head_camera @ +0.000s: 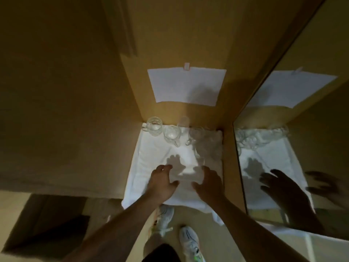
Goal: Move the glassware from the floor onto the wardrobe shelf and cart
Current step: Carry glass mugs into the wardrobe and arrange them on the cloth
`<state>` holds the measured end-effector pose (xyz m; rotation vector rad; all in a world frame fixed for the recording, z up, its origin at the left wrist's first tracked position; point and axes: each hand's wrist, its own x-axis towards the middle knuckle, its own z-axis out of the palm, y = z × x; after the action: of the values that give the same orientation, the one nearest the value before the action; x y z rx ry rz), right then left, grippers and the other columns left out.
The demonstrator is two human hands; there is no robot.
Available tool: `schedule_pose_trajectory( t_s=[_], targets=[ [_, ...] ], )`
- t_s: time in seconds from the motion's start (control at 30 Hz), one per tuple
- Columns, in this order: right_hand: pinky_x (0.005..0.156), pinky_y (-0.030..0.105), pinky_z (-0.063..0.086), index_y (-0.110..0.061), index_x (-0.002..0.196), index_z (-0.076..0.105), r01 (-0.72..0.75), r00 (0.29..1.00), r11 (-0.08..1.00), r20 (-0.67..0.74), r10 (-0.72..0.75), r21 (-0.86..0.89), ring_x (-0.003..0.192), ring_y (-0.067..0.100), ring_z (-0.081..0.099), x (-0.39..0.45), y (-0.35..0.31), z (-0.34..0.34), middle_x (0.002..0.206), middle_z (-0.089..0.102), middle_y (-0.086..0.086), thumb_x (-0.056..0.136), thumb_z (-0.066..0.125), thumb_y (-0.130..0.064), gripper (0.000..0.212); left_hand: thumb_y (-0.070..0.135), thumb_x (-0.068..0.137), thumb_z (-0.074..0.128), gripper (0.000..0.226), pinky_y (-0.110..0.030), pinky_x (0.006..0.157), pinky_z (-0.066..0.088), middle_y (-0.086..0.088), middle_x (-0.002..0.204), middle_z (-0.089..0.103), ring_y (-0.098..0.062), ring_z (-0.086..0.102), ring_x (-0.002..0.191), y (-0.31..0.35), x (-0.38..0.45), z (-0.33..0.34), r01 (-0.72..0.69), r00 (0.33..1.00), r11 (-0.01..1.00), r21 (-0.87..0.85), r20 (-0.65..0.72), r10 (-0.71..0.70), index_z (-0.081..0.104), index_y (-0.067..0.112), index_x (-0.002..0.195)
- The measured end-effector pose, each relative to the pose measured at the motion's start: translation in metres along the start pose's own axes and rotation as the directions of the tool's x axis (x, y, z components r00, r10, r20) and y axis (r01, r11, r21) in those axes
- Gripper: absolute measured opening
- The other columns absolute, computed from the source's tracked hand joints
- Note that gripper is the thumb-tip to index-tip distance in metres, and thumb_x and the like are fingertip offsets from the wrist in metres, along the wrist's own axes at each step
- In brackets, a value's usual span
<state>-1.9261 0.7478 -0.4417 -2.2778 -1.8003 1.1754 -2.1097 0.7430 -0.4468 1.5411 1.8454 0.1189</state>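
1. Our left hand [162,183] and right hand [207,183] hover with loosely spread fingers, grasping nothing.
2. Clear handled glass mugs [171,132] stand upright, mouths up, at twelve o'clock on the white cloth [149,163] lining the wardrobe shelf [227,157].

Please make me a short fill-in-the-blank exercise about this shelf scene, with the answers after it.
1. The glass mugs stand on a ____ cloth.
2. A sheet of ____ is taped to the back wall.
3. The mirror is on the ____ side.
4. Both hands hover over the cloth, holding ____.

Answers: white; paper; right; nothing
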Motion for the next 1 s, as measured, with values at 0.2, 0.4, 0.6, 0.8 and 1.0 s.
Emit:
schedule_pose_trajectory(
  t_s=[0.2, 0.4, 0.6, 0.8, 1.0],
  targets=[
    [0.108, 0.038, 0.038, -0.013, 0.153, 0.031, -0.299, 0.943, 0.929, -0.080, 0.323, 0.217, 0.134, 0.034, 0.045, 0.037, 0.016, 0.017, 0.146, 0.045, 0.017, 0.086, 0.074, -0.041, 0.084, 0.044, 0.091, 0.069, 0.065, -0.033, 0.113, 0.032, -0.005, 0.152, 0.041, -0.024, 0.037, 0.142, -0.005, 0.068, 0.026, 0.046, 0.983, 0.994, -0.102, 0.180, -0.027, 0.044, 0.022, 0.147],
    [0.104, 0.037, 0.042, -0.005, 0.147, 0.039, -0.376, 0.806, 0.740, -0.197, 0.558, 0.559, 0.128, 0.032, 0.052, 0.106, 0.038, 0.037, 0.143, 0.052, 0.017, 0.085, 0.077, -0.036, 0.079, 0.042, 0.087, 0.074, 0.059, -0.033, 0.108, 0.040, -0.006, 0.141, 0.054, -0.024, 0.050, 0.130, 0.000, 0.139, 0.074, 0.165, 0.959, 0.955, -0.247, 0.266, -0.097, 0.053, 0.022, 0.138],
    [0.102, 0.036, 0.043, -0.012, 0.153, 0.032, -0.288, 0.647, 0.481, -0.202, 0.735, 0.828, 0.134, 0.031, 0.049, 0.182, 0.063, 0.062, 0.151, 0.046, 0.013, 0.079, 0.081, -0.047, 0.096, 0.041, 0.089, 0.072, 0.054, -0.041, 0.109, 0.043, -0.002, 0.139, 0.056, -0.022, 0.053, 0.127, 0.006, 0.185, 0.135, 0.290, 0.930, 0.887, -0.360, 0.327, -0.171, 0.054, 0.023, 0.137],
    [0.107, 0.044, 0.046, -0.015, 0.142, 0.045, -0.116, 0.498, 0.306, -0.211, 0.841, 0.945, 0.122, 0.024, 0.056, 0.245, 0.070, 0.071, 0.139, 0.054, 0.004, 0.059, 0.091, -0.051, 0.101, 0.040, 0.088, 0.074, 0.056, -0.038, 0.108, 0.045, -0.005, 0.141, 0.055, -0.024, 0.053, 0.129, 0.026, 0.211, 0.181, 0.313, 0.918, 0.864, -0.394, 0.358, -0.169, 0.054, 0.021, 0.136],
    [0.097, 0.026, 0.035, -0.012, 0.146, 0.040, -0.096, 0.440, 0.323, -0.251, 0.862, 0.942, 0.128, 0.025, 0.051, 0.265, 0.070, 0.073, 0.143, 0.052, 0.007, 0.069, 0.089, -0.040, 0.096, 0.038, 0.090, 0.067, 0.043, -0.044, 0.099, 0.053, -0.005, 0.121, 0.068, -0.025, 0.065, 0.112, 0.037, 0.229, 0.202, 0.415, 0.881, 0.747, -0.519, 0.436, -0.186, 0.061, 0.016, 0.128]
  ],
)
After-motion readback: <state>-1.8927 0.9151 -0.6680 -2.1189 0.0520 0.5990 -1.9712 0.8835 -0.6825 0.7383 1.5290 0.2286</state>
